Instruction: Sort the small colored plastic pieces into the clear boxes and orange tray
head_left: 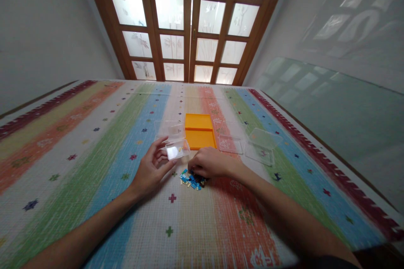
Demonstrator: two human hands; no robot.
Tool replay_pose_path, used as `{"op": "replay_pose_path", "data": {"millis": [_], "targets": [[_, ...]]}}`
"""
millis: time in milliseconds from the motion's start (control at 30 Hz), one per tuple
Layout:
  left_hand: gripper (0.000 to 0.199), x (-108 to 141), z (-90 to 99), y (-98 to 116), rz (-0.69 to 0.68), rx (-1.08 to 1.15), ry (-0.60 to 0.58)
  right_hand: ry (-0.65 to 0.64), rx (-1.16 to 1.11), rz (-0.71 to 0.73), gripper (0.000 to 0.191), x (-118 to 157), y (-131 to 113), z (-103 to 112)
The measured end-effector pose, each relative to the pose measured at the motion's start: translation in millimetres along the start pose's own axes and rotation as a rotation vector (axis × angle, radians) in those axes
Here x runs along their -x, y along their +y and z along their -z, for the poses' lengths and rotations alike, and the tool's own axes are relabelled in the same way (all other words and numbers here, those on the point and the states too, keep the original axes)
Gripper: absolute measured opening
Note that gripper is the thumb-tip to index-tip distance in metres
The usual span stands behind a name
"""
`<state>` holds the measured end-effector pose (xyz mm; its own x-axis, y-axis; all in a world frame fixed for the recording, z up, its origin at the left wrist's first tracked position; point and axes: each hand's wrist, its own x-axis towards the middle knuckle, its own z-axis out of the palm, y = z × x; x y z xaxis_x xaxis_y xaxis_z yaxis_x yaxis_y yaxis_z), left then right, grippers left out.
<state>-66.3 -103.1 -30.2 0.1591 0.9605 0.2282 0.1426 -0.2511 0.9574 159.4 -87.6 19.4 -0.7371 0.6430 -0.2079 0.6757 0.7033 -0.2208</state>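
Note:
My left hand (154,164) grips a small clear plastic box (177,150) by its side, tilted a little. A few tiny yellowish pieces show inside it. Just right of the box, my right hand (207,162) bends down over a small pile of tiny pieces (193,180), blue, cream and dark in colour. Its fingertips are pinched together at the pile's far edge; whether a piece is between them is hidden. The pile lies loose on the striped tablecloth (151,227).
Beyond my hands lies an open orange case (200,139) with two shallow halves. Another clear container (168,128) stands left of it. On the right are a clear tray (231,144) and a clear box with a raised lid (259,153). Glass-paned doors (189,33) stand past the table.

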Motion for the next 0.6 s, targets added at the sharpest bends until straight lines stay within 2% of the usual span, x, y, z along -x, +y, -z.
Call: {"op": "replay_pose_path", "data": {"millis": [167, 600], "targets": [[0.069, 0.4, 0.2, 0.0, 0.007, -0.002, -0.004, 0.004, 0.034, -0.028, 0.023, 0.1, 2.5, -0.7], [0.069, 0.4, 0.0, -1.5, -0.007, 0.004, -0.003, 0.031, -0.01, 0.023, 0.024, -2.4, 1.9, -4.5]]}}
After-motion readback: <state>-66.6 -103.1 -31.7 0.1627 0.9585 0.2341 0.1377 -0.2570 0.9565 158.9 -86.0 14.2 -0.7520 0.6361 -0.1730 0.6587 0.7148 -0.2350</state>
